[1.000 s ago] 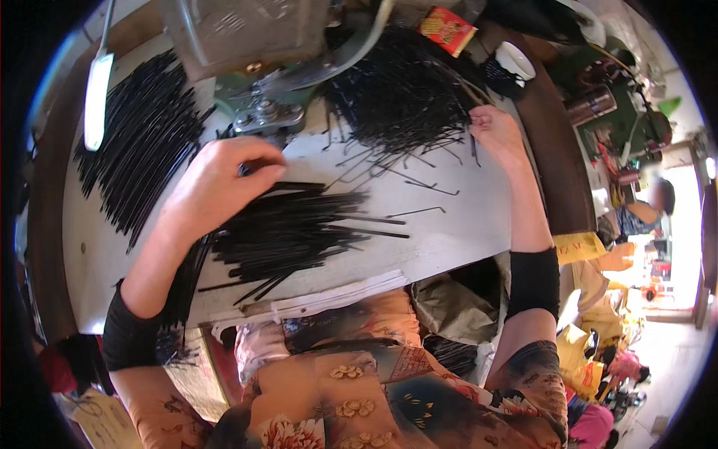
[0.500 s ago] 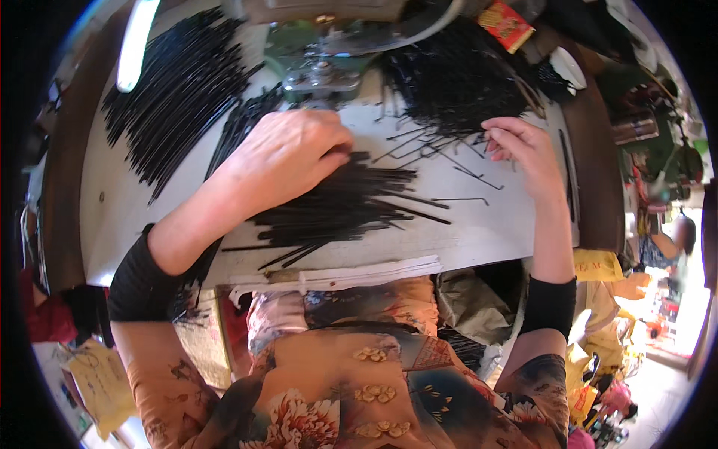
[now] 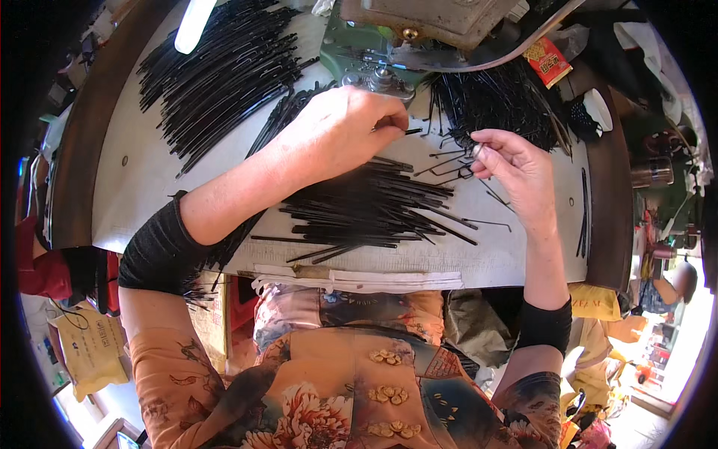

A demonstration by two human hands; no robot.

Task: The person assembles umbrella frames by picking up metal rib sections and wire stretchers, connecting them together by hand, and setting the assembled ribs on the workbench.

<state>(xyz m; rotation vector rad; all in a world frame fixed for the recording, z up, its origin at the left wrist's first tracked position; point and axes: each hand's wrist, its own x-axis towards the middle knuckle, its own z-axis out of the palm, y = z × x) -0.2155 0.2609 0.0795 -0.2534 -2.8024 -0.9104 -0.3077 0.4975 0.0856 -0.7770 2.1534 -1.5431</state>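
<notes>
My left hand (image 3: 340,131) pinches a thin black rod (image 3: 410,132) at its tip, just below the green machine (image 3: 359,56) on the desk (image 3: 149,179). My right hand (image 3: 516,165), to the right of the machine, pinches a small bent wire piece (image 3: 476,150) between thumb and forefinger. I'd judge it best to keep the rod level and bring the two ends together slowly. The loose rod pile (image 3: 366,213) lies below the machine.

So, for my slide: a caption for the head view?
Left hand pinches a black rod by the machine; right hand fingers a small part above the rod pile.
</notes>
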